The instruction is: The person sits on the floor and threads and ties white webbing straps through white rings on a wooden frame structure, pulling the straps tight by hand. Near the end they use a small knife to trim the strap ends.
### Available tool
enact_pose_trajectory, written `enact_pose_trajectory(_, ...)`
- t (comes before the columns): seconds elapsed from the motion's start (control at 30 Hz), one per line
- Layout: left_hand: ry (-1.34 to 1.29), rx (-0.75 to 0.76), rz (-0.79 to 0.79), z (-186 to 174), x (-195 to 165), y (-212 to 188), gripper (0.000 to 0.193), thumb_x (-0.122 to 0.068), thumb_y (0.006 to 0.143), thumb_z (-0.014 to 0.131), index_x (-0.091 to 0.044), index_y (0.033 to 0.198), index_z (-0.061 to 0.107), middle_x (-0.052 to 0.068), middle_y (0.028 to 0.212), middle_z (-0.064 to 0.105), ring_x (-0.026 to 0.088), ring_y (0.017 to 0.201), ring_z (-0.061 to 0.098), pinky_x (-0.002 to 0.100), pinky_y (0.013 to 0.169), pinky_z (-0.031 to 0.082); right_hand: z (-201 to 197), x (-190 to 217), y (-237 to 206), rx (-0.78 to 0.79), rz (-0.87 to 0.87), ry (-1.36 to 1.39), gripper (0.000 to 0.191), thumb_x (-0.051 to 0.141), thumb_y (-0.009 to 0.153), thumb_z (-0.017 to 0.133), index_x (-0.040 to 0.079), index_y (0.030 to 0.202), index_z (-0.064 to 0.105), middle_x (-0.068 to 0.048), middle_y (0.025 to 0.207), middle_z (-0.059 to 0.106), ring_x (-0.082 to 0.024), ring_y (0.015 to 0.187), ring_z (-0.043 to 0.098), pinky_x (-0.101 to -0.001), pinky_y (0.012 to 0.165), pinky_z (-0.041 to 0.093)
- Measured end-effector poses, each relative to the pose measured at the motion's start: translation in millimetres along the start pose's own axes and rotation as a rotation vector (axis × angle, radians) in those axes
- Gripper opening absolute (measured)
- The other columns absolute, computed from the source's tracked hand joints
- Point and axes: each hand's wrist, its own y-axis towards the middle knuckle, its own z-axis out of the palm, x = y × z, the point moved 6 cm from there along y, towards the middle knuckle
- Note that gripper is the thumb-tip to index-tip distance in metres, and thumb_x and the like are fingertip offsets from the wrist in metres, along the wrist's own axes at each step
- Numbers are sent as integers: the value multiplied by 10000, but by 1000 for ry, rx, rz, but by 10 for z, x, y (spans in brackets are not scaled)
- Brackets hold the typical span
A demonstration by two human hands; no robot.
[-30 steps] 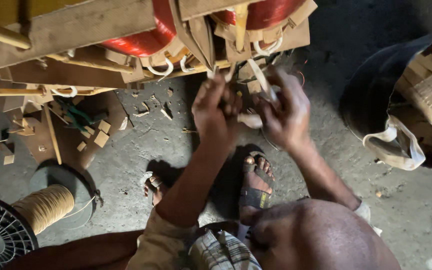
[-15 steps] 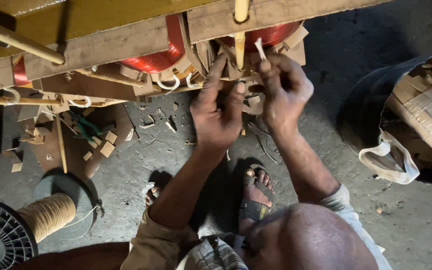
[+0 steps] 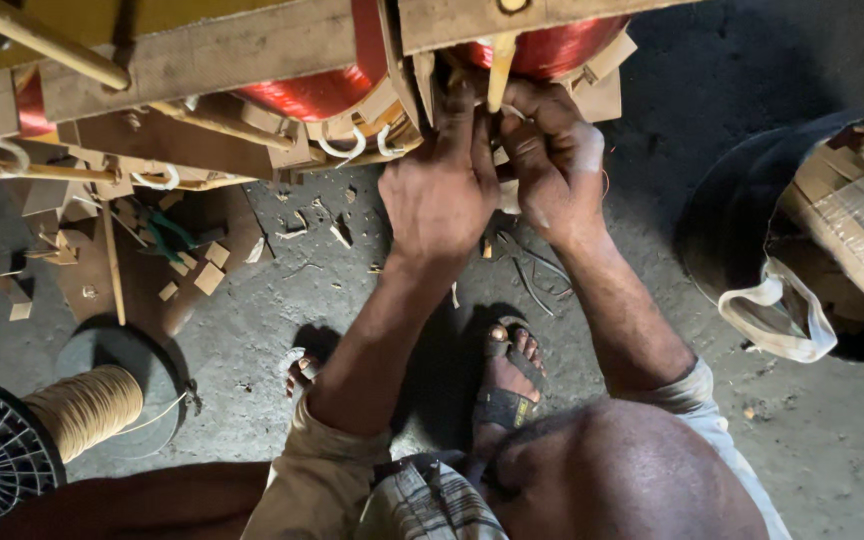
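Both hands are raised to the red wire coil (image 3: 317,92) in its wooden frame (image 3: 202,55) at the far side. The left hand (image 3: 440,190) is pressed against the frame with a finger pointed up; the right hand (image 3: 552,160) is closed on a wooden stick (image 3: 499,65). A spool of tan cord (image 3: 82,410) lies on the floor, near left.

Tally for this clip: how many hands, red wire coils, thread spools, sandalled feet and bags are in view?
Hands: 2, left hand and right hand, both at the wooden frame
Red wire coils: 2
Thread spools: 1
Sandalled feet: 1
Bags: 1
Total: 7
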Motion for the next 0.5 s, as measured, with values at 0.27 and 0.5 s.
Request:
enact_pose_trajectory(0.27, -4, 316, -157, 14, 116, -35, 205, -207, 994, 614, -119, 1148, 717, 131, 791, 743, 325, 557, 683, 471, 525, 535, -32, 45, -377, -70, 35, -12, 395, 66, 1097, 480, 33, 1490, 489, -43, 1379, 596, -124, 1118, 710, -283, 819, 682)
enact_pose_trajectory(0.5, -178, 179, 53, -225, 122, -229, 84, -137, 1013, 606, -71, 1014, 657, 152, 831, 713, 364, 711, 696, 483, 606, 534, 98, -577, -704, -364, 210, 362, 315, 71, 1068, 538, 48, 1382, 534, -25, 1123, 621, -89, 817, 616, -243, 631, 550)
